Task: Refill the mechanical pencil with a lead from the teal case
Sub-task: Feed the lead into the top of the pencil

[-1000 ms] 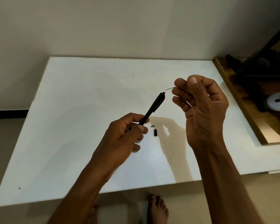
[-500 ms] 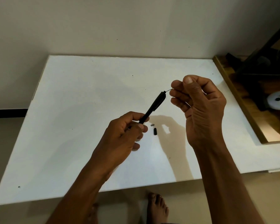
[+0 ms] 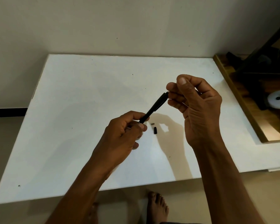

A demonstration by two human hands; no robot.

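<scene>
One pencil (image 3: 153,107), black, held in the air over the white table (image 3: 81,97), tilted with its open top end up and to the right. Two small loose parts lie on the table just below it: one black cap (image 3: 155,130) and one tiny grey piece (image 3: 152,124), close together but not touching. Two hands in view, one bare foot (image 3: 158,206) on the floor under the near table edge.

Left hand (image 3: 121,135): fingers curled tight round the lower end of the pencil, thumb and forefinger pinching the barrel, the pencil tip hidden inside the grip. Held above the table, not resting on it.

Right hand (image 3: 196,104): thumb and forefinger pressed together in a narrow pinch right at the pencil's top opening, other fingers folded loosely below. Fingertips touch or nearly touch the end of the pencil. The lead is too thin to see here; probably between the pinched fingertips, but can't confirm.

No teal case visible on the table. Hand shadows fall on the table beside the two small parts.

Right of the table, a wooden surface (image 3: 242,101) with dark objects and one white round thing (image 3: 278,101) carrying three black dots, partly cut off by the frame edge. Plain wall behind the table.
</scene>
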